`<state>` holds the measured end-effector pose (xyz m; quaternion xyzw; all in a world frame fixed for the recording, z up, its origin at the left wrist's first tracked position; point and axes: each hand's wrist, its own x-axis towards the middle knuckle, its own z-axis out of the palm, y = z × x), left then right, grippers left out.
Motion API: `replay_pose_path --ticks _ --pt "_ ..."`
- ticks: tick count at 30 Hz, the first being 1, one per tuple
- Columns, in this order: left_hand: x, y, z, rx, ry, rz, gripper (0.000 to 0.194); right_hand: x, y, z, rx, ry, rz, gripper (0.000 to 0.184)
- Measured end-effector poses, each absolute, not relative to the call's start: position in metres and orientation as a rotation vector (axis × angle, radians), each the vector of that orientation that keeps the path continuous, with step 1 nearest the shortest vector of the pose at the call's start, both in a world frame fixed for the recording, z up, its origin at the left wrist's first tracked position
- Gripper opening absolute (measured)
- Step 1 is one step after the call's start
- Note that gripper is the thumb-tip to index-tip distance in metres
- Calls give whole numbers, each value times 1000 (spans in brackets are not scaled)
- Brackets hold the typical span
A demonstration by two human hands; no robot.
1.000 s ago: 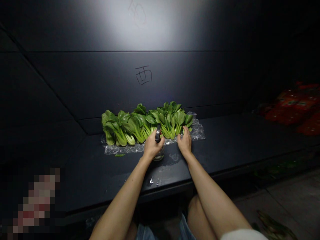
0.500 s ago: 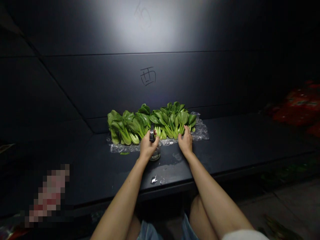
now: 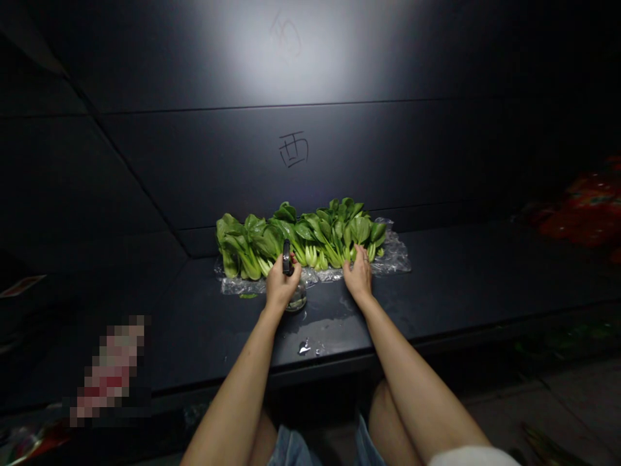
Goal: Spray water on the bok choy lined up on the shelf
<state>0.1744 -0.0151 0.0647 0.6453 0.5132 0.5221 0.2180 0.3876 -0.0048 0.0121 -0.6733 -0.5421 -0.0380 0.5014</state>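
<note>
- Left hand [image 3: 282, 285]: wrapped around the upper part of a clear, rounded bottle with a black spray head [image 3: 297, 299], the black head rising above the fist; whether the bottle's base rests on the shelf cannot be told.
- Right hand [image 3: 358, 275]: released, fingers extended and thumb apart, at the stem ends near the right end of the greens; whether the fingertips press them is unclear.
- Leafy green bok choy with pale stems [image 3: 332, 233]: lined up along the back of the shelf, leaves toward the wall, stems toward the person.
- Crinkled, transparent plastic sheet [image 3: 395, 255]: beneath the bok choy, showing along the front and at the right end.
- Loose green leaf scrap [image 3: 248, 296]: just in front of the sheet, toward its left end.
- Dark grey, flat shelf [image 3: 451, 278]: wet near its front edge, between the forearms.
- Dark grey panelled wall [image 3: 388, 149]: behind the greens, bearing a black handwritten character [image 3: 294, 149].
- Shiny red bundles [image 3: 585, 210]: far right, well apart, too dim to identify.
</note>
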Motion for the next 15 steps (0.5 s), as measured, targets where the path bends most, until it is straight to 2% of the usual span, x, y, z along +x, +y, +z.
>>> replay_pose_path --ticks 15 --pt "159 -13 60 1748 1438 1504 27 376 -6 18 -1729 -1319 -33 56"
